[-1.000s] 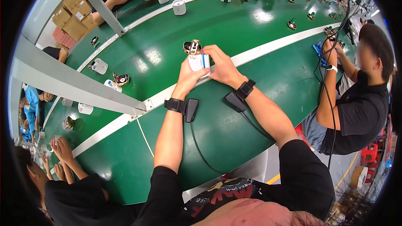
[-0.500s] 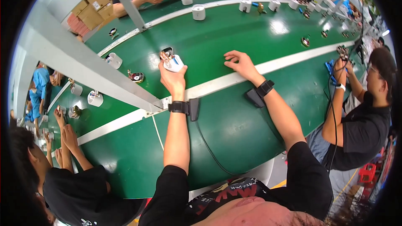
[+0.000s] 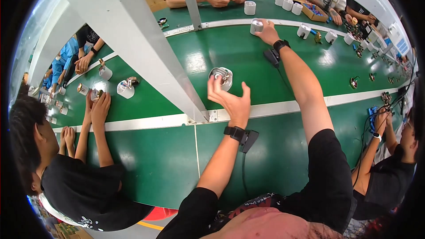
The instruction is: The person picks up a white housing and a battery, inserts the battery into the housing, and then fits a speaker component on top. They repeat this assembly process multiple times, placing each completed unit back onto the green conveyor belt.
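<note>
Left hand [image 3: 231, 102] spread beside metal-filled white plastic housing [image 3: 227, 84]; right hand [image 3: 269, 34] at oval white plastic cup [image 3: 255, 27], can't tell if pinching, best held by its walls.

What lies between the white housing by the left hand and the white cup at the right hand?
In the head view, only green tabletop shows between the housing and the cup.

Counting one white housing [image 3: 228, 85] by the left hand [image 3: 233, 104], one at the right hand [image 3: 268, 34], three beside one cardboard tray [image 3: 314, 17], perhaps five crowded farther right, two black straps [image 3: 234, 133] on the wearer's forearms [image 3: 310, 88]
</note>
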The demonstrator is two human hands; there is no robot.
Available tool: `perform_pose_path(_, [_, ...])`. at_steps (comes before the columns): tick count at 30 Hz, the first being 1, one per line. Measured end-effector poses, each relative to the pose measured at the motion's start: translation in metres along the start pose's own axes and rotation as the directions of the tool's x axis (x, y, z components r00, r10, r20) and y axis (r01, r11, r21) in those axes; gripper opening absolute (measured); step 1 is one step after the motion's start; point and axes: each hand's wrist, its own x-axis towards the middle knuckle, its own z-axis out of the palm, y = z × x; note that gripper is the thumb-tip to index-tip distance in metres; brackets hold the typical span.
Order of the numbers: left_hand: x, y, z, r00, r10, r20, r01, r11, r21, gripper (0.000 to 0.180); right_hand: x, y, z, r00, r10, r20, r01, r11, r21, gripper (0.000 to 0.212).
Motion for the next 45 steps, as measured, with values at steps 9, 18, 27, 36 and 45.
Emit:
perform_pose_path(9, [-0.006,-0.021,0.006,0.941,0.161,0.299,-0.057,0.943,-0.327,0.059,-0.058,-0.037,-0.032,0.985,0.134,0.106,-0.162,0.931,0.326,0.03])
perform_pose_path(18, [-0.015,0.014,0.023,0.711,-0.305,0.634,0.588,0.753,-0.297,0.055,-0.243,-0.076,-0.134,0.925,0.103,0.365,-0.366,0.5,0.785,0.022])
perform_pose_path(27, [-0.021,0.005,0.021,0.802,-0.14,0.58,0.377,0.872,-0.311,0.075,-0.258,-0.097,-0.144,0.962,-0.084,0.259,-0.06,0.862,0.503,0.018])
perform_pose_path(36, [-0.019,0.007,0.021,0.742,-0.062,0.668,0.493,0.726,-0.479,0.084,-0.26,-0.094,-0.139,0.98,0.056,0.191,-0.135,0.892,0.431,0.015])
perform_pose_path(45, [-0.023,0.005,0.034,0.703,0.09,0.705,0.416,0.753,-0.51,0.076,-0.26,-0.089,-0.133,0.956,0.293,0.014,-0.264,0.836,0.481,0.039])
